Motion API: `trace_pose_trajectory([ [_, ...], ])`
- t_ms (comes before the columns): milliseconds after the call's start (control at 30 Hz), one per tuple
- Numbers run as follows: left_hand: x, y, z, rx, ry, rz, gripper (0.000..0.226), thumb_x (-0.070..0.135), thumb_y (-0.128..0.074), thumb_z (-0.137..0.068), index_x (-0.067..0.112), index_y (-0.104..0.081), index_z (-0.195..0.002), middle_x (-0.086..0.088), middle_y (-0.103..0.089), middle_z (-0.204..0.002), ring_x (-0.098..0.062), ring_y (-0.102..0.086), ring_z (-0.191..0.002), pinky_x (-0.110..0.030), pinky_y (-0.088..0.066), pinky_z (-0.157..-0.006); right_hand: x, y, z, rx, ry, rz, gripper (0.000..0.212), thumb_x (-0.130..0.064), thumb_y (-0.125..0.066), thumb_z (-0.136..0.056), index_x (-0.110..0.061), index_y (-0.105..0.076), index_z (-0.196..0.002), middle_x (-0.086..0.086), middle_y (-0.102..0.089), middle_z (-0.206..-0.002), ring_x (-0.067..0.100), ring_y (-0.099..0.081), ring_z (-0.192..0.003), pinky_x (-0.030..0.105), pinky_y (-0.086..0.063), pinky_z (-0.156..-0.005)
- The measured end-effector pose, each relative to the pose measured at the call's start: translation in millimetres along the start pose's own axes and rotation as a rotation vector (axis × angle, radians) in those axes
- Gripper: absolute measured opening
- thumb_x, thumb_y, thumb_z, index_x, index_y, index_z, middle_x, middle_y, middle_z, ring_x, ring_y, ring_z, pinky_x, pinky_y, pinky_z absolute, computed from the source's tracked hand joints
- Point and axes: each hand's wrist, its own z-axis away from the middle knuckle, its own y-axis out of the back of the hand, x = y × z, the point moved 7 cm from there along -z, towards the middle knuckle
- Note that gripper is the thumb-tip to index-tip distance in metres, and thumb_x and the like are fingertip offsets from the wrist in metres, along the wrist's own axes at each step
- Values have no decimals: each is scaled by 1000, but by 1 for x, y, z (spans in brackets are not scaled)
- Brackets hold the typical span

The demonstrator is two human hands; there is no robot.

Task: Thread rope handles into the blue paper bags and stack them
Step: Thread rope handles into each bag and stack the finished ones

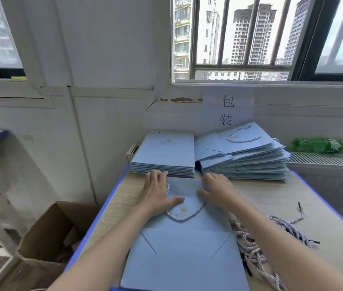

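Observation:
A flat blue paper bag (185, 248) lies on the table in front of me, its white-and-blue rope handle (184, 217) looped over the gold crown logo. My left hand (158, 192) rests flat on the bag's upper left part, fingers straight. On the upper right part, my right hand (216, 190) lies flat with its fingers spread. Behind them sit two piles: a neat stack of bags without handles (164, 154) on the left and a looser stack of bags with rope handles (244, 156) on the right. Loose rope handles (254, 248) lie in a heap at the right.
The wooden table (271, 198) has a blue rim. An open cardboard box (46, 234) stands on the floor to the left. A green plastic bottle (321, 144) lies on the radiator by the wall. A paper sign (228, 108) hangs under the window.

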Motion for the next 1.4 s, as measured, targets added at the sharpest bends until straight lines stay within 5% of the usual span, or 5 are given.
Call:
trace_pose_trajectory([
  [167, 22, 54, -20, 410, -200, 0, 80, 73, -72, -51, 8, -50, -91, -6, -35, -97, -16, -25, -86, -43, -41, -83, -11, 57, 1, 150, 169, 27, 23, -27, -53, -92, -11, -43, -105, 9, -59, -113, 27, -53, -102, 34, -33, -79],
  [400, 100, 134, -65, 727, -369, -42, 69, 36, -84, -61, 3, -51, -112, -8, -34, -116, -25, -32, -107, -56, -39, -99, 11, 175, -16, 390, 158, -128, 30, -21, -61, -87, -21, -47, -113, -2, -53, -101, 24, -50, -83, 36, -44, -73],
  [733, 93, 30, -135, 147, -134, 33, 48, 36, -50, -94, 12, -40, -134, -7, -36, -134, -24, -32, -129, -29, -26, -106, 169, 168, -55, 616, -398, -622, 39, -10, -55, -87, -20, -57, -124, 11, -63, -104, 28, -57, -100, 32, -42, -87],
  [1033, 31, -35, -172, -210, 195, -288, 74, 62, -30, -94, 8, -27, -146, -20, -21, -153, -35, -17, -142, -41, -17, -114, 195, 99, -99, 181, -480, 255, 49, -37, -35, -98, -10, -34, -138, 10, -27, -147, 26, -23, -134, 41, -26, -104],
  [1400, 33, 2, -151, -150, 154, -231, 24, 26, -58, -84, 18, -39, -71, -6, -50, -89, -24, -47, -83, -28, -34, -64, 178, 103, -90, 69, -389, 387, 51, -31, -17, -103, -3, -21, -145, 10, -13, -156, 23, -8, -144, 38, -10, -116],
])
